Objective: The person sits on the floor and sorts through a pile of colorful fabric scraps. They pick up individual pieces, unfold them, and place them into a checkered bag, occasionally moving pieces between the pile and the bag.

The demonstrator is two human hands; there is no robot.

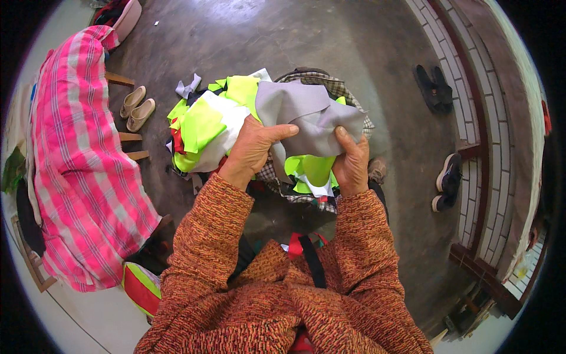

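A piece of grey cloth is stretched between my two hands, above a heap of fabric scraps. My left hand pinches its left side, thumb lying on top and pointing right. On the right side, my right hand grips the cloth with its thumb on top; the other fingers are hidden beneath. Under and around it lie bright yellow-green scraps, a white piece and some red bits. A checked cloth bag or wrap shows behind and below the heap.
At the left, a pink checked cloth covers a piece of furniture with wooden legs. Beige shoes stand beside it. Black slippers and dark sneakers rest near the white-brick structure at the right.
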